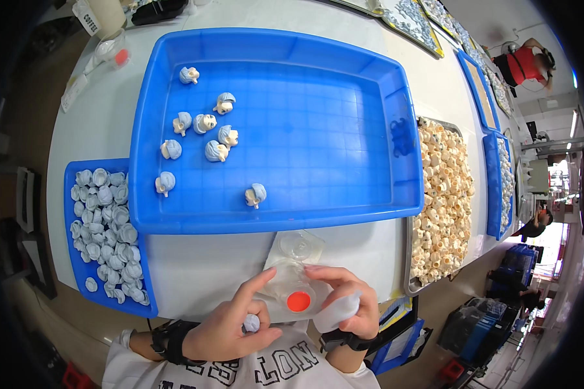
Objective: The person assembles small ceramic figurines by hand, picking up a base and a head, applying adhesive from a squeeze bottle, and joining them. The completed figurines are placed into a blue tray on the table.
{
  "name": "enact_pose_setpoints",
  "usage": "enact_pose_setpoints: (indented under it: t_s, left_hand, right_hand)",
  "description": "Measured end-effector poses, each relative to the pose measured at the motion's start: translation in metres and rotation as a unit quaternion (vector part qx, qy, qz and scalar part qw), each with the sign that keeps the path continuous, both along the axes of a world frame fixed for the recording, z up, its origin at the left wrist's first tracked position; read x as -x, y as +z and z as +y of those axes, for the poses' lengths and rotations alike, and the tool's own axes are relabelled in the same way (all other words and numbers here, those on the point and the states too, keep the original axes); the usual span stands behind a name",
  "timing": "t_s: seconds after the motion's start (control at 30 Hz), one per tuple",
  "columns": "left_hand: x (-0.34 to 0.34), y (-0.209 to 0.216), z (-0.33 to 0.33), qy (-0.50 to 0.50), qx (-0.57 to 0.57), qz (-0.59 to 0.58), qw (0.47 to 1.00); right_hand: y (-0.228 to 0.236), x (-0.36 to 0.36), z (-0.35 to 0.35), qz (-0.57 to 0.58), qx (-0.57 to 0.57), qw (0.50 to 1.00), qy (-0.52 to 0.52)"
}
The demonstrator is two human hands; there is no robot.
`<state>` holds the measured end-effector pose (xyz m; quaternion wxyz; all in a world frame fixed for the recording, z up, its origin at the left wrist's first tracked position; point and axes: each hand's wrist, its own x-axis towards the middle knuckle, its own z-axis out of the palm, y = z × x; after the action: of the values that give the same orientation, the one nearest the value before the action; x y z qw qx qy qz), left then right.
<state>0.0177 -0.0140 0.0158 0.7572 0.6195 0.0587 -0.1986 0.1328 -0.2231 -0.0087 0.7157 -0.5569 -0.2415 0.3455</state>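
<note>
My left hand (230,327) has its lower fingers curled around a small light-blue doll hair piece (251,323). Its index finger stretches toward a clear plastic cup (280,285) with a round orange-red patch (298,301) in it. A translucent white squeeze bottle (336,312) sits tilted in my right hand (363,308), whose index finger reaches to the cup's other side. Beyond the cup, a clear round lid-like piece (295,245) lies on the table. The large blue tray (276,223) ahead holds several doll heads (216,151) with blue hair, mostly on its left.
A smaller blue tray (71,194) of light-blue hair pieces (104,220) stands at the left. On the right, a metal tray (409,259) is heaped with cream doll-head parts (442,201). More trays (498,194) line the right side. A person in red (525,65) is farther off.
</note>
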Motion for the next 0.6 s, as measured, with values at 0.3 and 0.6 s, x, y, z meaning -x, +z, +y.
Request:
enact_pose_setpoints:
  t_s: [0.3, 0.6]
  left_hand:
    - [-0.009, -0.006, -0.007, -0.029, -0.033, -0.06, 0.997]
    - [-0.01, -0.006, -0.016, -0.058, -0.008, -0.072, 0.996]
  right_hand:
    - [0.005, 0.041, -0.015, 0.067, -0.011, 0.996, -0.064]
    - [0.007, 0.053, 0.005, 0.066, -0.004, 0.972, -0.226]
